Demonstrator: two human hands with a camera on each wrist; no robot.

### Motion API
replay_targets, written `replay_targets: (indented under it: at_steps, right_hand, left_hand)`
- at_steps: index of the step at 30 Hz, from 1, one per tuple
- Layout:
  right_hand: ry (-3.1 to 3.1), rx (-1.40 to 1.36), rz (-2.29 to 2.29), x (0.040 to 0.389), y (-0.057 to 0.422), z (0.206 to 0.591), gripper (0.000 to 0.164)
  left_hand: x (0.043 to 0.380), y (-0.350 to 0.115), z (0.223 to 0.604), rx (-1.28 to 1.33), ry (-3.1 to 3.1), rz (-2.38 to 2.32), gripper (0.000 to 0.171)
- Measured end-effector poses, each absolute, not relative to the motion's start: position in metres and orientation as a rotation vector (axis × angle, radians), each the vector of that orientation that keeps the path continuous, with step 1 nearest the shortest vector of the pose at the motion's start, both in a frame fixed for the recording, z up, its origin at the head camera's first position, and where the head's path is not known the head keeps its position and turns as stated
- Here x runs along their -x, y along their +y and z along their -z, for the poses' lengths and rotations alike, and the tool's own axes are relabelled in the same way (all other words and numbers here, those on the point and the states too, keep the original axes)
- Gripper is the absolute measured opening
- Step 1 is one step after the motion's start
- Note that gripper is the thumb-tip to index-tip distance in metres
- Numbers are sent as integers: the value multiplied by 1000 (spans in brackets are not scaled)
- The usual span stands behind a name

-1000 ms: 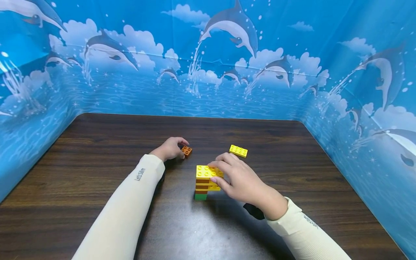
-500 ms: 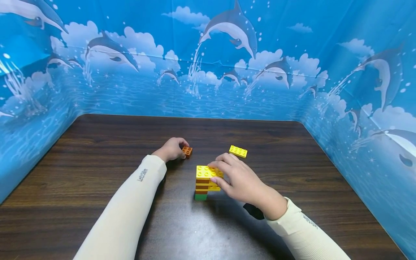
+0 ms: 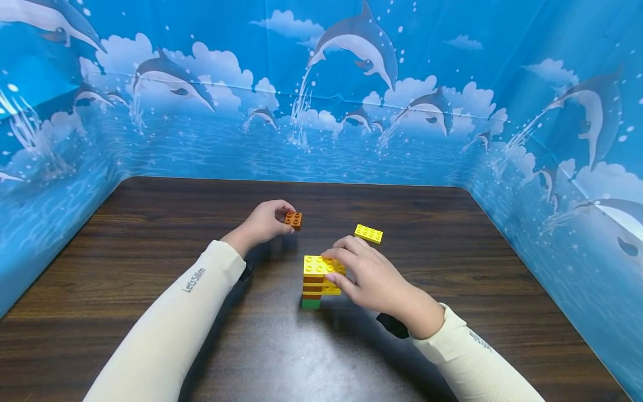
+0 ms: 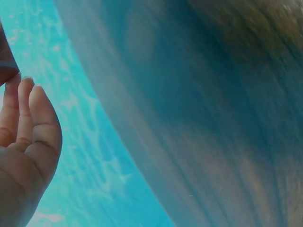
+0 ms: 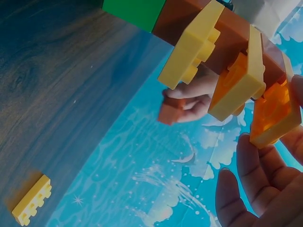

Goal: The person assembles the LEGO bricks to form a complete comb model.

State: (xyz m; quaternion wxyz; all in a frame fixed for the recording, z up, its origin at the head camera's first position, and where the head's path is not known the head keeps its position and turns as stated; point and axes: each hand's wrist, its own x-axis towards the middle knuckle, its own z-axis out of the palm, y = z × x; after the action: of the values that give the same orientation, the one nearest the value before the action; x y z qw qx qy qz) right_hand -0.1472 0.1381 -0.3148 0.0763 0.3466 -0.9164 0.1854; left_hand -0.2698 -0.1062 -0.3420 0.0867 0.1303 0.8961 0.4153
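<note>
My left hand (image 3: 263,224) pinches a small orange-brown toy brick (image 3: 294,221) with studs on top, lifted off the table at the far middle. In the left wrist view only a dark corner of that brick (image 4: 6,66) shows past the fingertips. A stack (image 3: 312,271) of toy bricks stands upright nearer the middle: green brick (image 5: 135,12) at the base, then brown and longer yellow bricks alternating, the yellow ones overhanging to the right. My right hand (image 3: 374,279) grips the overhanging end of the top yellow brick (image 5: 277,113), its fingers covering part of the studs.
A loose yellow brick (image 3: 368,233) lies on the dark wooden table (image 3: 467,262), just beyond my right fingertips. Blue dolphin-print sheeting (image 3: 226,151) rises along the table's back and sides.
My left hand has raised the orange-brown brick from the table and moved it slightly away and to the right. The right hand and the stack have stayed in place.
</note>
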Motion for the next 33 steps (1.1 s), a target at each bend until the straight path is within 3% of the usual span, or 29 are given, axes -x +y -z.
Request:
replay_targets:
  at_steps: [33]
  right_hand:
    - [-2781,-1028,-628,147,138,313,37]
  left_hand:
    - [191,-104,301,-643,2701,-1391,40]
